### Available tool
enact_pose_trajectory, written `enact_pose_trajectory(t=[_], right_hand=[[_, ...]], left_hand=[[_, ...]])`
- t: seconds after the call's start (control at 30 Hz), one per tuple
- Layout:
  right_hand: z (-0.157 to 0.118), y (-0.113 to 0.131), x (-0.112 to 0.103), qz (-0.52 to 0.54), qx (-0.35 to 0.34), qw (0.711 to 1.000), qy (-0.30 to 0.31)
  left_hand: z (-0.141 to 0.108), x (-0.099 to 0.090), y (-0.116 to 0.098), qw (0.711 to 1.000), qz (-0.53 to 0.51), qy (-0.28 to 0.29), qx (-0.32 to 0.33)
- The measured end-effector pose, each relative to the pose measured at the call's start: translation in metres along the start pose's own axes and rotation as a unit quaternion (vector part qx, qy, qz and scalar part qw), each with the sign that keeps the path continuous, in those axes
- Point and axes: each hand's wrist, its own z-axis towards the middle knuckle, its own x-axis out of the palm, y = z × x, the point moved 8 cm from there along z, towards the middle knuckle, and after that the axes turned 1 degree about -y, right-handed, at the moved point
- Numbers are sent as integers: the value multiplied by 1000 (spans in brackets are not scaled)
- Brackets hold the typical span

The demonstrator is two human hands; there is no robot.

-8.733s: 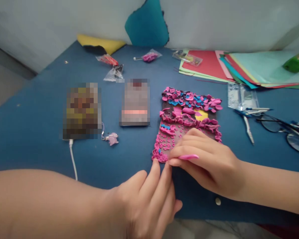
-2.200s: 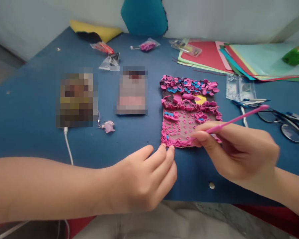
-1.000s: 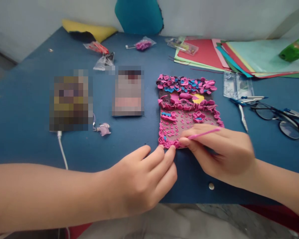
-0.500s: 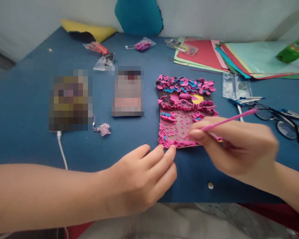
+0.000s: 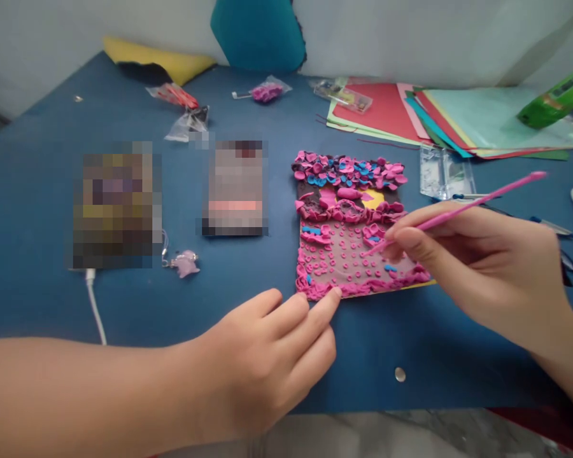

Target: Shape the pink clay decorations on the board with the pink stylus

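Observation:
A clay-covered panel (image 5: 346, 270) lies flat on the blue table. Pink and blue petal shapes crowd its top, a dark band with pink and yellow shapes runs below, and small pink rings dot its mauve lower part. My right hand (image 5: 496, 273) pinches a thin pink modelling tool (image 5: 477, 202) like a pen, its tip at the rings; whether it touches them I cannot tell. My left hand (image 5: 272, 362) rests with fingers stretched out at the panel's bottom edge, one fingertip on the pink border. The right hand hides part of the panel's right side.
Two pixelated items (image 5: 117, 210) lie left, one with a white cable (image 5: 95, 312) and a lilac charm (image 5: 186, 263). Small plastic bags (image 5: 188, 122), coloured sheets (image 5: 377, 111) and a green bottle (image 5: 554, 95) sit at the back. A clear case (image 5: 434, 172) lies right; a silver disc (image 5: 400, 374) in front.
My right hand has moved right, with the pink tool's tip shifted up and right over the rings. My left hand stays at the panel's edge. The whole view has shifted slightly.

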Motion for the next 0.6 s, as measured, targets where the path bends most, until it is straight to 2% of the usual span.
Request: enact_pose_trajectory(t=[0.07, 0.13, 0.23, 0.33, 0.43, 0.6], right_hand=[[10, -8, 9, 20, 25, 998, 53], [21, -14, 19, 43, 37, 994, 90], [38, -15, 30, 46, -10, 994, 95], [46, -9, 41, 26, -82, 993, 85], [44, -4, 46, -31, -123, 989, 71], [37, 1, 49, -98, -151, 981, 71]], left_hand=[[0, -2, 0, 1000, -9, -10, 9], [1, -1, 2, 1000, -24, 5, 14], [3, -5, 9, 998, -51, -25, 12], [5, -9, 23, 997, -30, -66, -30], [6, -3, 36, 995, -1, -54, -84], [4, 3, 40, 993, -15, -28, -115]])
